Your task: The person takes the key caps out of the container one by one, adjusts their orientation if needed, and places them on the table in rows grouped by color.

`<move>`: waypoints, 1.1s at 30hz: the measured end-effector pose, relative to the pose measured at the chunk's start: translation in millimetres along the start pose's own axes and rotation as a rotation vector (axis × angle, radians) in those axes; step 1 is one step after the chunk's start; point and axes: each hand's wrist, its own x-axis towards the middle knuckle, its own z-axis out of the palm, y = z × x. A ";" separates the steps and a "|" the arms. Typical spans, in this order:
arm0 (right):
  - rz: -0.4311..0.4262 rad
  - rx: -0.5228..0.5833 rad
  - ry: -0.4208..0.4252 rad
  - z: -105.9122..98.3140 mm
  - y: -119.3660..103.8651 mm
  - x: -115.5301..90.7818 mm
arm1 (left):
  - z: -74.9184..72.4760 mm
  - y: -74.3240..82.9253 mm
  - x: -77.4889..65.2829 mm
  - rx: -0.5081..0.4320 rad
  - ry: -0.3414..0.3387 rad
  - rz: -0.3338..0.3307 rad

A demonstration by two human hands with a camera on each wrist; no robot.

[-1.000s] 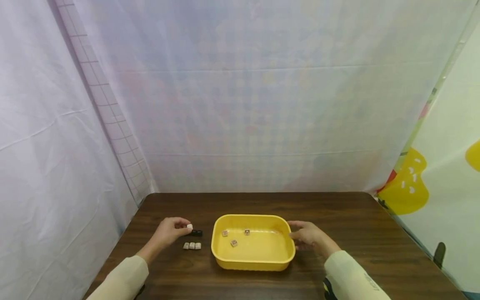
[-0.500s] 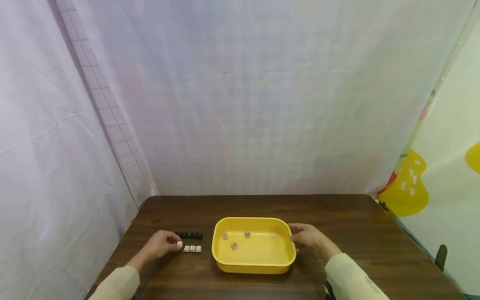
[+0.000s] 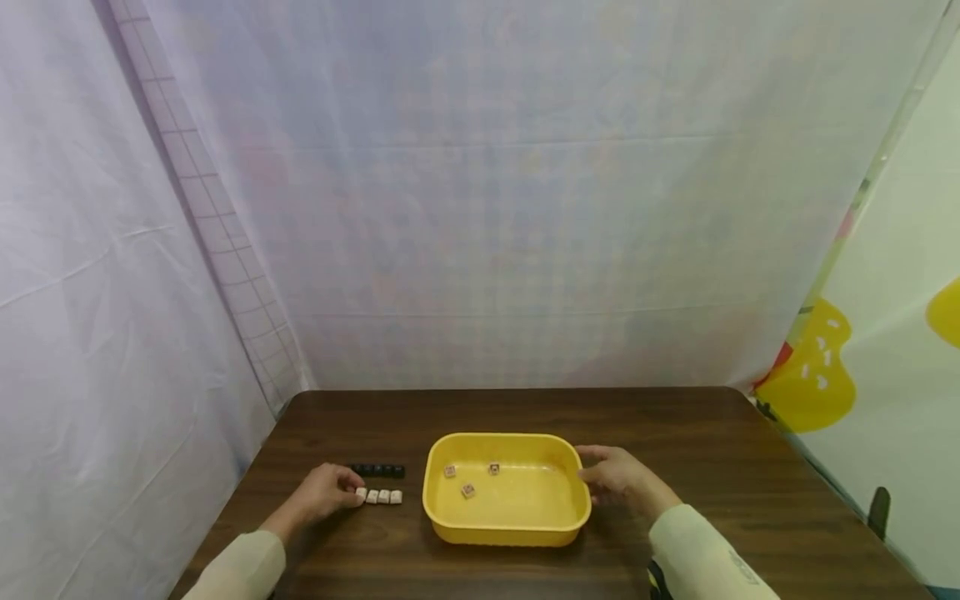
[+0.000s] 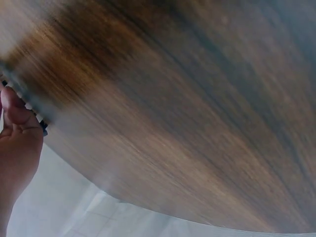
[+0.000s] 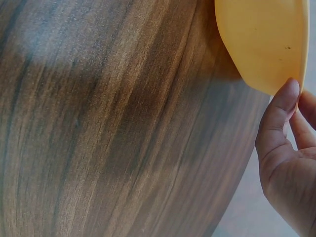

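My left hand (image 3: 324, 490) pinches a small white keycap (image 3: 362, 493) at the left end of a short row of white keycaps (image 3: 384, 497) on the table. Just behind that row lies a line of black keycaps (image 3: 378, 471), its left end partly hidden by my fingers. In the left wrist view only the hand's edge (image 4: 19, 143) shows, beside the dark keycaps. My right hand (image 3: 622, 479) grips the right end of a yellow plastic basin (image 3: 506, 535), thumb against its outer wall in the right wrist view. Inside the basin lie three loose pale keycaps (image 3: 468, 491), apart from each other.
Everything rests on a dark wood-grain table (image 3: 360, 567) with rounded far corners. A pale curtain (image 3: 525, 250) hangs behind it, another white sheet (image 3: 112, 333) on the left, and a printed sheet (image 3: 900, 400) on the right.
My left hand has come from the black row toward me and set its white keycap against the left end of the white row. The right hand stays on the basin.
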 end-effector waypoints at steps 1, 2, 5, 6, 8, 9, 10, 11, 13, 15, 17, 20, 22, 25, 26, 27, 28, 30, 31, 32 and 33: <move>0.003 -0.002 0.001 -0.1 -0.1 0.1 | 0.2 0.5 -0.3 -0.003 -0.002 0.001; 0.005 -0.004 0.000 -0.2 -0.4 -0.1 | 0.4 0.9 -0.6 -0.008 -0.005 0.000; 0.016 -0.010 0.004 -0.1 -0.7 -0.1 | 1.4 0.4 -1.1 -0.015 -0.012 -0.007; 0.019 -0.011 0.004 -0.1 -0.7 -0.2 | 1.5 0.4 -1.4 -0.017 -0.015 -0.007; 0.020 -0.010 0.003 -0.1 -0.8 -0.5 | 1.9 -0.5 -1.4 -0.026 -0.018 -0.007; 0.019 -0.009 0.003 -0.1 -0.7 -0.5 | 2.0 -1.0 -1.4 -0.030 -0.021 -0.006; 0.016 -0.008 0.000 -0.2 -0.7 -0.6 | 2.0 -1.4 -1.2 -0.035 -0.023 -0.003; 0.013 -0.005 -0.002 -0.2 -0.5 -0.5 | 1.9 -1.7 -1.1 -0.040 -0.026 -0.003; 0.007 -0.002 -0.005 -0.2 -0.6 -0.9 | 1.4 -2.1 -0.8 -0.047 -0.027 -0.003; 0.005 0.000 -0.004 -0.1 -0.6 -1.0 | 0.6 -1.8 -0.4 -0.062 -0.027 -0.011; 0.006 -0.001 0.000 0.1 -0.3 -0.6 | -0.5 -0.9 0.4 -0.066 -0.021 -0.010; 0.011 -0.008 0.006 0.3 0.0 -0.1 | -2.3 1.4 2.2 -0.058 -0.009 -0.007; 0.014 -0.008 0.009 0.5 0.2 0.6 | -3.5 4.4 4.1 -0.038 0.007 -0.008; 0.017 -0.005 0.010 0.5 0.4 1.0 | -4.4 9.4 9.2 -0.009 0.040 -0.023; 0.017 -0.003 0.009 0.5 0.4 1.0 | -4.8 11.9 11.0 -0.004 0.050 -0.033; 0.014 -0.001 0.005 0.4 0.4 1.2 | -5.3 14.9 12.9 0.002 0.057 -0.043; 0.014 0.001 0.005 0.4 0.7 1.4 | -5.8 18.1 14.9 0.007 0.063 -0.049; 0.013 0.005 0.003 0.2 0.8 1.4 | -6.7 25.3 19.0 0.008 0.068 -0.053; 0.011 0.006 0.002 0.2 0.8 1.4 | -6.9 29.5 21.0 0.008 0.072 -0.060; 0.010 0.007 0.002 0.3 0.7 1.5 | -6.8 34.2 22.9 0.005 0.078 -0.067; 0.010 0.008 0.002 0.3 0.8 1.6 | -6.7 38.7 25.2 0.004 0.083 -0.068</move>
